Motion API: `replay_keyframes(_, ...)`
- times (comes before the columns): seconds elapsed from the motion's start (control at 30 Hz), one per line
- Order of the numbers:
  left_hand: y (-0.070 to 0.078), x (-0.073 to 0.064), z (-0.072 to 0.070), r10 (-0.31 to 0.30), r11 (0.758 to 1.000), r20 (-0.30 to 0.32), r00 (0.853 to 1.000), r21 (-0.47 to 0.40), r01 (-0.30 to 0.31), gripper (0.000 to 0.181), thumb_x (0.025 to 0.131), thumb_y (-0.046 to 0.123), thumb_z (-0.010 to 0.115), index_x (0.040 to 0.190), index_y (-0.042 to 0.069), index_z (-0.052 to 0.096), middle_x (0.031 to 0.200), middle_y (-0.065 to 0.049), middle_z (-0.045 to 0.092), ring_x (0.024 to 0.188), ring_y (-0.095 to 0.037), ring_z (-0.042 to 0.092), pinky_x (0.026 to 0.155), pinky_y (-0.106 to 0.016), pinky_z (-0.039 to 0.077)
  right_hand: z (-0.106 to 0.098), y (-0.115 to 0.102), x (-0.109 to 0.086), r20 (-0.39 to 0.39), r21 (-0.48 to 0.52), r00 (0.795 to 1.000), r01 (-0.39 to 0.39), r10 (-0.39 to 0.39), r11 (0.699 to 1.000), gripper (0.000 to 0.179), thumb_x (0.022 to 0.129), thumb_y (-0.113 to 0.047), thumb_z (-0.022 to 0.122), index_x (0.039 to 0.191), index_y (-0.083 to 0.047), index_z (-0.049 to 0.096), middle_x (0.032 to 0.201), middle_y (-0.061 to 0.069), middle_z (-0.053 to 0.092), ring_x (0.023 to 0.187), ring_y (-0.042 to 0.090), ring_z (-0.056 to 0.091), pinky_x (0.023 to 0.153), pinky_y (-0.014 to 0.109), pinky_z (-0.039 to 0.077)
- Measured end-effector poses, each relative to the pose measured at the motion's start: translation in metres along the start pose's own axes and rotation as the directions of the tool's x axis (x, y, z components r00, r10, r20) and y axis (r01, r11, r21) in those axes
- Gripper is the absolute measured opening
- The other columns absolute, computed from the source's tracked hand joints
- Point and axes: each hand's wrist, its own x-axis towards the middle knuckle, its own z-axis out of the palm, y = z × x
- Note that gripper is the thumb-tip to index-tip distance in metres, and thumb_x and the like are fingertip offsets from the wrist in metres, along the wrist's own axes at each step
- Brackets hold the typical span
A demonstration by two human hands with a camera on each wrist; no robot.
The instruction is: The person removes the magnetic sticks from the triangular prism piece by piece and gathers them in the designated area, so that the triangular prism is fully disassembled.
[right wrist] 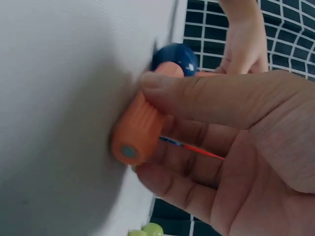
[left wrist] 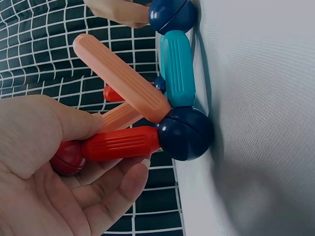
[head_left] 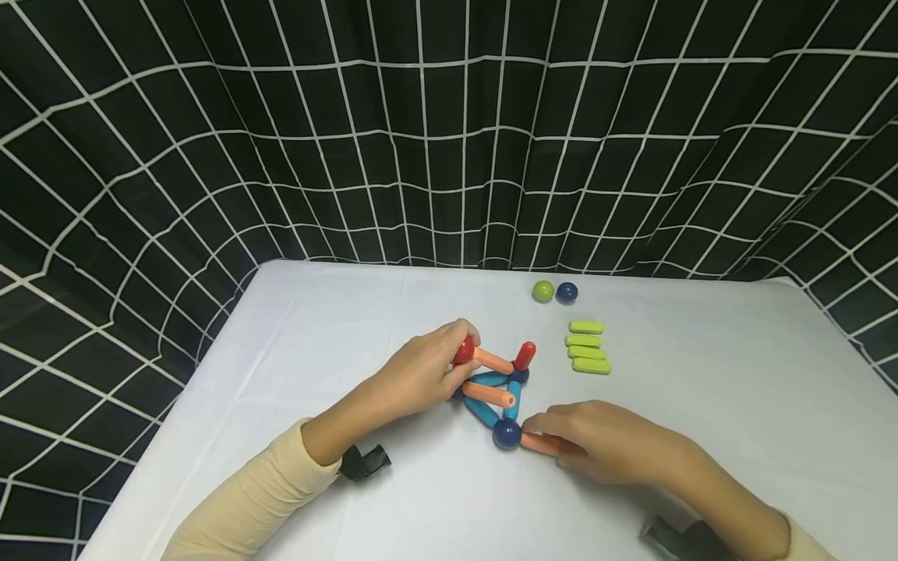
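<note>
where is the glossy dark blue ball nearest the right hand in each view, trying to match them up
Head: the glossy dark blue ball is below centre, slightly right.
Left wrist: the ball is at the top edge, just right of centre.
Right wrist: the ball is upper middle, partly behind the ridged orange stick.
Shared landmark: the right hand, visible in all three.

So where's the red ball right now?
In the head view, the red ball is just below the middle, in the left hand, beside an orange stick. In the left wrist view, it's lower left, at the red stick's end.
</note>
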Motion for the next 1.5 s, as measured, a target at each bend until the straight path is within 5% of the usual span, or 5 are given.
replay_keyframes(0.83, 0.005, -0.002, 0.0, 0.024, 1.0, 0.01, 1.0, -0.016, -0.023, 0.026, 0.097, 0.022, 0.068, 0.115, 0.011, 0.052, 0.08, 0.002, 0.048, 0.068, -0.012, 0.047, 0.057, -0.026, 0.038, -0.006, 0.01, -0.005, -0.05, -0.163, 0.997, 0.042, -0.05, 0.986, 0.053, 0.078, 0.003, 0.08, 0.117, -0.032, 0.073, 0.08, -0.019, 0.056, 0.07, 0.002, 0.049, 0.061, 0.023, 0.046)
replay_keyframes(0.97, 0.006, -0.002, 0.0, 0.03, 0.999, 0.006, 1.0, -0.016, -0.03, 0.026, 0.097, 0.022, 0.068, 0.114, 0.011, 0.052, 0.079, 0.002, 0.047, 0.068, -0.012, 0.047, 0.057, -0.026, 0.038, -0.016, 0.015, -0.009, -0.087, -0.148, 0.995, -0.053, 0.04, 0.988, 0.05, 0.079, 0.004, 0.08, 0.12, -0.025, 0.073, 0.09, -0.014, 0.066, 0.079, 0.008, 0.06, 0.071, 0.031, 0.054)
replay_keyframes(1.1, 0.006, -0.003, 0.0, 0.03, 0.999, 0.015, 0.999, -0.017, -0.029, 0.025, 0.098, 0.023, 0.067, 0.115, 0.011, 0.052, 0.08, 0.001, 0.048, 0.068, -0.012, 0.047, 0.057, -0.026, 0.038, -0.035, 0.038, -0.021, -0.221, -0.136, 0.958, -0.215, 0.181, 0.967, 0.04, 0.077, 0.008, 0.08, 0.113, -0.01, 0.075, 0.104, 0.001, 0.073, 0.097, 0.025, 0.068, 0.085, 0.05, 0.054)
replay_keyframes(1.27, 0.005, -0.003, -0.001, 0.001, 1.0, 0.028, 1.0, -0.006, -0.001, 0.026, 0.098, 0.024, 0.067, 0.116, 0.013, 0.052, 0.081, 0.003, 0.048, 0.068, -0.012, 0.048, 0.057, -0.025, 0.039, -0.062, 0.082, -0.039, -0.361, -0.095, 0.888, -0.339, 0.285, 0.936, 0.035, 0.076, 0.013, 0.077, 0.106, -0.004, 0.076, 0.097, 0.006, 0.073, 0.088, 0.027, 0.067, 0.078, 0.051, 0.055)
replay_keyframes(1.5, 0.007, -0.002, -0.001, 0.003, 1.0, 0.031, 1.0, -0.023, -0.002, 0.026, 0.098, 0.023, 0.068, 0.116, 0.013, 0.052, 0.08, 0.003, 0.048, 0.068, -0.012, 0.047, 0.057, -0.025, 0.039, -0.077, 0.137, -0.043, -0.371, -0.055, 0.834, -0.458, 0.408, 0.887, 0.03, 0.079, 0.012, 0.073, 0.106, -0.001, 0.074, 0.097, 0.012, 0.071, 0.088, 0.031, 0.064, 0.078, 0.053, 0.052)
